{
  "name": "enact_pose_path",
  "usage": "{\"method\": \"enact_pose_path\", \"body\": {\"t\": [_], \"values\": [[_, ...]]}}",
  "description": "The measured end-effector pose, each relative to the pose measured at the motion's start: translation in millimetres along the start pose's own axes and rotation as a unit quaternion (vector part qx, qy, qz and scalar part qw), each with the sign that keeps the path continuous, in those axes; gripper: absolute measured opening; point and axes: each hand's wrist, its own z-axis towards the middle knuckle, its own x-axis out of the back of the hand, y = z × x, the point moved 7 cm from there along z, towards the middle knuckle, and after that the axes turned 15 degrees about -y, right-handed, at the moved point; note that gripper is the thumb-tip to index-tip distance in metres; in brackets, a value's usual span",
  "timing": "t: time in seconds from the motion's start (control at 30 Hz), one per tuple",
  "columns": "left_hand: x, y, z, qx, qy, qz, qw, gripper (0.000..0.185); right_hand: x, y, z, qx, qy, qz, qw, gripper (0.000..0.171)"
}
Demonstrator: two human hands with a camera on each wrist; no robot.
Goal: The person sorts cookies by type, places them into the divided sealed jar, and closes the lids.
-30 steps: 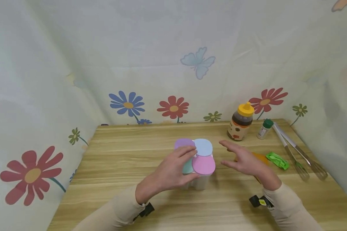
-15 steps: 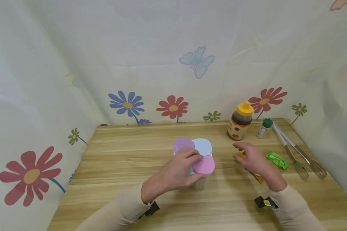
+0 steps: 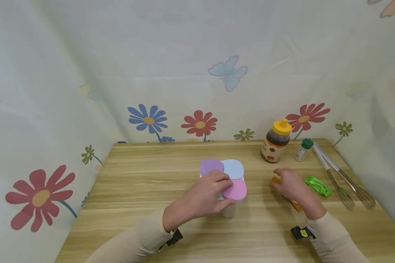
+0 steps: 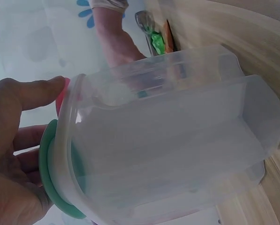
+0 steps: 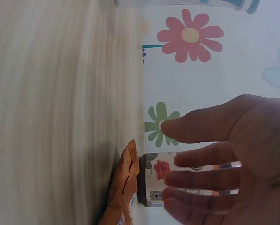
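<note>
A clear plastic storage container (image 4: pixel 177 126) stands upright on the table, with purple (image 3: pixel 211 165), light blue (image 3: pixel 234 168), pink (image 3: pixel 238 190) and green lids (image 4: pixel 60 187) on its top. My left hand (image 3: pixel 200 195) reaches over it and pinches the pink lid, fingertips on top and thumb at the near edge. That hand covers most of the green lid in the head view. My right hand (image 3: pixel 294 188) hovers just above an orange packet (image 5: pixel 123 187), partly covering it; its fingers are spread and hold nothing in the right wrist view.
Behind the right hand stands a dark sauce bottle (image 3: pixel 273 144) with a yellow cap. Beside it are a small green-capped shaker (image 3: pixel 304 149), a crumpled green wrapper (image 3: pixel 318 185), and a whisk (image 3: pixel 343 197) next to another long-handled utensil (image 3: pixel 362 193). Flowered cloth hangs round the table.
My left hand has slid right from beside the green lid onto the pink lid. My right hand has moved away from the container, rightward and down toward the orange packet.
</note>
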Motion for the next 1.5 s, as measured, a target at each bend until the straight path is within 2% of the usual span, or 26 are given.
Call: {"method": "enact_pose_path", "body": {"t": [0.17, 0.47, 0.83, 1.07, 1.17, 1.27, 1.4, 1.5], "values": [[0.3, 3.8, 0.4, -0.005, -0.002, 0.009, 0.9999, 0.042, -9, 7, -1, -0.019, -0.010, -0.017, 1.000, 0.052], [-0.9, 6.9, 1.5, -0.004, -0.007, 0.034, 0.9994, 0.044, -17, 18, -3, -0.040, -0.026, -0.015, 0.999, 0.056], [-1.6, 9.4, 2.9, 0.003, -0.004, 0.052, 0.9986, 0.043, -22, 20, -2, -0.028, -0.016, -0.039, 0.999, 0.031], [0.9, 10.3, 3.8, 0.010, 0.009, 0.081, 0.9966, 0.041, -24, 19, 5, -0.019, -0.023, -0.045, 0.999, 0.022], [1.6, 11.7, 3.8, 0.003, 0.026, 0.105, 0.9941, 0.037, -24, 18, 7, -0.013, -0.026, -0.050, 0.998, 0.020], [4.5, 15.3, 5.0, -0.022, 0.064, 0.137, 0.9883, 0.033, -24, 18, 7, -0.012, -0.024, -0.050, 0.998, 0.018], [11.9, 16.1, 9.9, -0.039, 0.126, 0.166, 0.9773, 0.030, -22, 19, 8, -0.011, -0.020, -0.047, 0.999, 0.019], [16.2, 14.2, 11.5, -0.036, 0.139, 0.164, 0.9761, 0.032, -22, 21, 10, -0.011, -0.023, -0.041, 0.999, 0.020]]}}
